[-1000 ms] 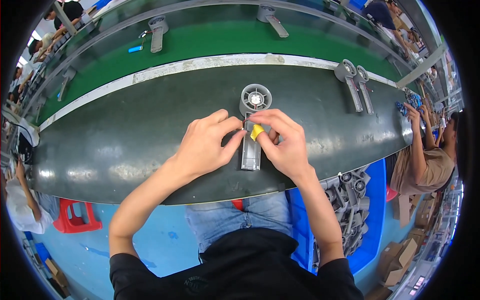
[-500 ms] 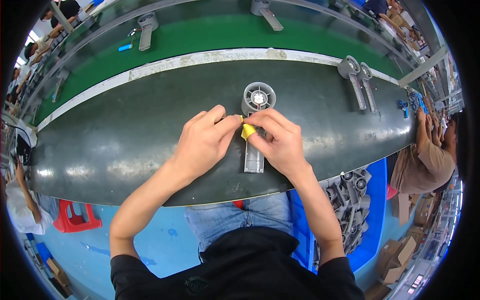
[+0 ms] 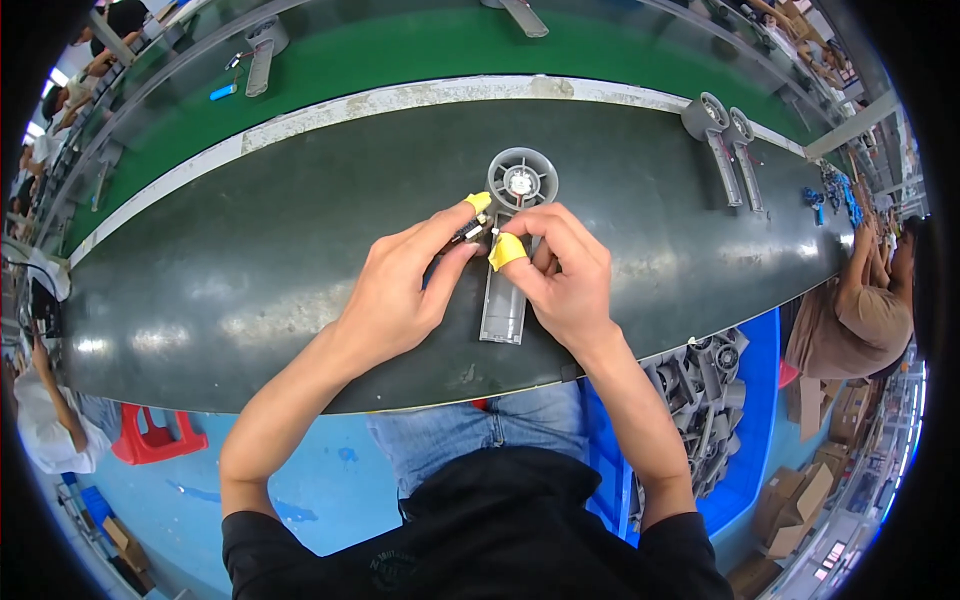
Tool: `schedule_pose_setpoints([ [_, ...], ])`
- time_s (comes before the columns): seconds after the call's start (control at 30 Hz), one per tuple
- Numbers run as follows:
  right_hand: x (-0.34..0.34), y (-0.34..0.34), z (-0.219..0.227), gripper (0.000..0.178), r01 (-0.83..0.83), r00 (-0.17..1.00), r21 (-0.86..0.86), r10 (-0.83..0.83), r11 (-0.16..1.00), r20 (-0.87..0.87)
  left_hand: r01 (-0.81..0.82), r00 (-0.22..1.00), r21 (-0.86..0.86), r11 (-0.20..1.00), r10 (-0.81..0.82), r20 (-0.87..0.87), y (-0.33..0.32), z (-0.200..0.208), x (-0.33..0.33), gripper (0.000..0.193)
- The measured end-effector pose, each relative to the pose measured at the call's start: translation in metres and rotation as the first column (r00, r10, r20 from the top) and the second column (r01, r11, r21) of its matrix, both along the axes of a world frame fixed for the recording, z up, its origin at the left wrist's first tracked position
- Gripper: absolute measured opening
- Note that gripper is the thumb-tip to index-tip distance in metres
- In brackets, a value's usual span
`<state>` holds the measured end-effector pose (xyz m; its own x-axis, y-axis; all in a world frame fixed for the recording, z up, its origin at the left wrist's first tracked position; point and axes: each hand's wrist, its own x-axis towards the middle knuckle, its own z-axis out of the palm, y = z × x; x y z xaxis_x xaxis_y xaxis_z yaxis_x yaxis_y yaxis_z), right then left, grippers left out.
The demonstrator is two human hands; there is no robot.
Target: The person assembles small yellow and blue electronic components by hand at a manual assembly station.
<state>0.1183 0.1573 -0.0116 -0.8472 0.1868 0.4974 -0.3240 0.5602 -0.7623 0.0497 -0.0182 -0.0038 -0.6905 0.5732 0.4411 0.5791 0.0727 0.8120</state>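
Observation:
A grey plastic fan housing (image 3: 523, 180) lies on the dark table before me, its round spoked end far and its long open handle (image 3: 503, 310) toward me. Over the handle, my left hand (image 3: 405, 280) pinches a small dark circuit board (image 3: 468, 230) with a pale part on it; a yellow finger cot covers the index fingertip. Something dark blue shows partly under that hand. Close beside it, my right hand (image 3: 565, 270), its thumb in a yellow cot, has thumb and finger closed at a tiny white connector (image 3: 495, 231).
Two similar grey housings (image 3: 715, 140) stand at the far right, near small blue parts (image 3: 815, 205) and a co-worker (image 3: 855, 320). More housings (image 3: 262, 60) lie on the green belt (image 3: 400, 60) beyond the white ledge. A blue bin (image 3: 755, 440) of grey housings is by my right leg; a red stool (image 3: 158, 435) is at left.
My fingertips have come slightly apart, and the circuit board in my left hand now shows. My left index finger has lifted and straightened. The whole view has shifted a little.

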Motion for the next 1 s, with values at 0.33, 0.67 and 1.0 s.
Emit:
schedule_pose_setpoints([
  [0.33, -0.001, -0.004, 0.004, 0.019, 0.016, 1.0, -0.038, -0.015, 0.999, 0.021, -0.076, 0.988, -0.035, 0.996, 0.07, -0.14, -0.001, 0.005, 0.003, 0.022],
  [0.67, -0.001, 0.001, 0.0, 0.021, 0.008, 1.0, 0.02, -0.008, 1.0, -0.012, -0.122, 0.926, -0.089, 0.988, 0.081, -0.368, -0.001, -0.001, 0.002, 0.025],
  [1.0, -0.004, 0.007, 0.002, 0.026, -0.03, 0.993, 0.252, 0.058, 0.967, -0.106, 0.047, 0.994, -0.01, 0.999, -0.048, -0.1, -0.003, -0.003, -0.004, 0.02],
])
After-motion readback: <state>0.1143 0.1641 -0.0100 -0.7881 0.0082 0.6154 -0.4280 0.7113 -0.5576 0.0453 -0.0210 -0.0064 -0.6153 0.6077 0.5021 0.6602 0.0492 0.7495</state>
